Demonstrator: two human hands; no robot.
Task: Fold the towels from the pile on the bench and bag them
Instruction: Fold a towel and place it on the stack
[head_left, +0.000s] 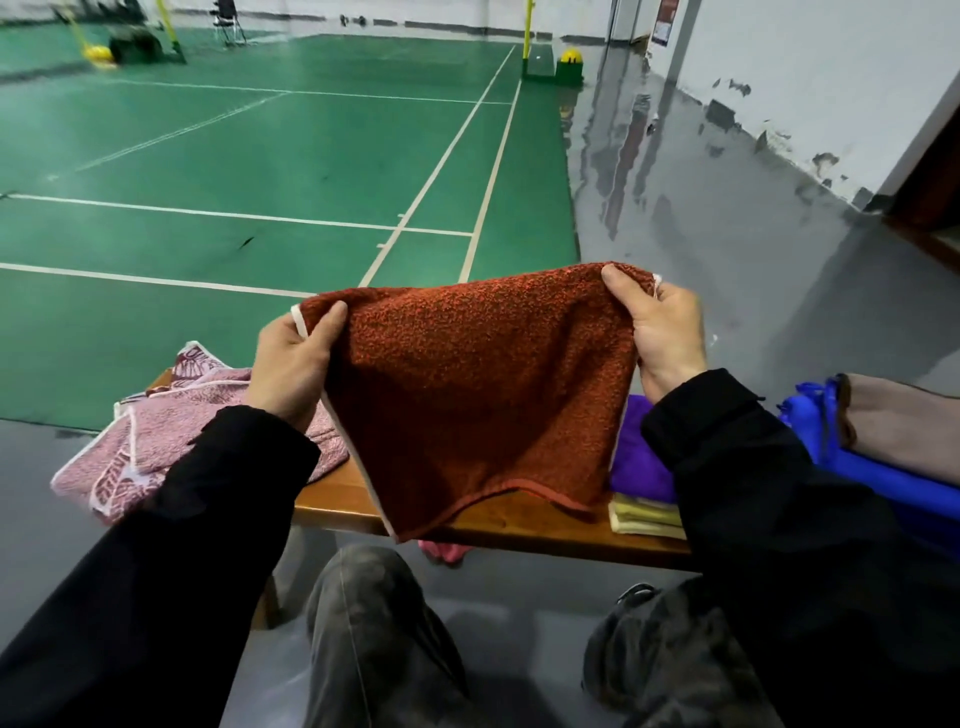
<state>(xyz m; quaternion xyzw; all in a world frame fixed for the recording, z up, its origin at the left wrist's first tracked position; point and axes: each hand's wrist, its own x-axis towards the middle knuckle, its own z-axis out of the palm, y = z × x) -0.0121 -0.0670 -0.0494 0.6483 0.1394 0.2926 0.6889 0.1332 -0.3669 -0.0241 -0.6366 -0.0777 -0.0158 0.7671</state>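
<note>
Right now your left hand (291, 364) pinches one upper corner of the rust-red towel (483, 395), thumb on the near face and fingers curled behind, and your right hand (662, 332) grips the other upper corner the same way. You hold the towel up, spread between your hands, above the middle of the bench (524, 530); its lower hem sags down over the bench's near edge. Toward the bench's left end lies the pink patterned towel (171, 431), loose and partly hanging off the edge. Toward the right end a folded purple towel (636, 457) sits on top of a folded yellow towel (644, 514), near the front edge. Just beyond them is the blue bag (852, 467), with tan cloth (904, 421) in it.
</note>
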